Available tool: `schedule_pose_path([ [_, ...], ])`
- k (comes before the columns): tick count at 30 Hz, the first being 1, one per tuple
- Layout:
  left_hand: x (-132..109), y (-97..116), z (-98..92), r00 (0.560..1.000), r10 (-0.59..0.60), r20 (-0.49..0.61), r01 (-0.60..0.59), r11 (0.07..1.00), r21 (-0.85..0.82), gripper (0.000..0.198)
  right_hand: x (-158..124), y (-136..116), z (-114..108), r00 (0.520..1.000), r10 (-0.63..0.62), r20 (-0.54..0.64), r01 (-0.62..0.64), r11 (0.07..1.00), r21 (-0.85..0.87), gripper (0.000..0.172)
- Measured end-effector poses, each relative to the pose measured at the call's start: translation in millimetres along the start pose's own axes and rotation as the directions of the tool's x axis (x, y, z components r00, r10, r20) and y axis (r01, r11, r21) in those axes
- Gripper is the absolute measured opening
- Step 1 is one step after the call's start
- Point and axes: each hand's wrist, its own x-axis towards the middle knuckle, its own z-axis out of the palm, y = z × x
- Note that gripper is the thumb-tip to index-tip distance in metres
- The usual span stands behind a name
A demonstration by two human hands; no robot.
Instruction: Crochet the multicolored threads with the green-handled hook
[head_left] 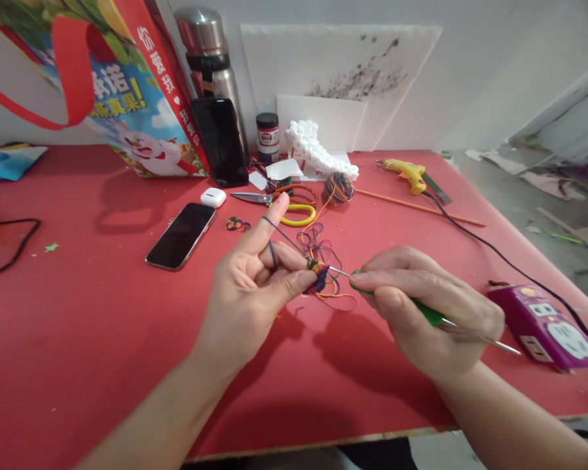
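My left hand (259, 274) pinches a small multicoloured crochet piece (318, 274) between thumb and fingers. Its index finger points up with a dark strand of yarn looped around it, running down to the piece. In my right hand (421, 307) is a crochet hook (427, 312) with a green handle, held like a pen. The hook's thin metal tip meets the right side of the crochet piece; whether it passes through a stitch is too small to tell. Loose variegated yarn (318, 243) lies tangled behind the piece and leads up to a yarn ball (338, 188).
Scissors (294, 214), a phone (182, 236), an earbud case (213, 197) and a small crocheted bit (238, 224) lie beyond my left hand. A yellow glue gun (406, 175), an orange stick (421, 207) and a purple power socket (549, 326) are on the right. A gift bag (147, 140) stands back left.
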Motion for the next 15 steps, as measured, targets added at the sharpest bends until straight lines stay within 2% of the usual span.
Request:
schedule_pose_path([
  [4, -0.2, 0.0, 0.4, 0.999, 0.022, -0.027, -0.021, 1.000, 0.023, 0.089, 1.5, 1.0, -3.2, 1.000, 0.007, -0.003, -0.007, 1.000, 0.022, 0.021],
  [15, -0.6, 0.1, 1.5, 0.997, 0.079, 0.005, -0.079, 0.996, 0.046, 0.075, 6.8, 1.1, -9.2, 0.998, 0.058, -0.020, -0.056, 0.996, 0.062, 0.018],
])
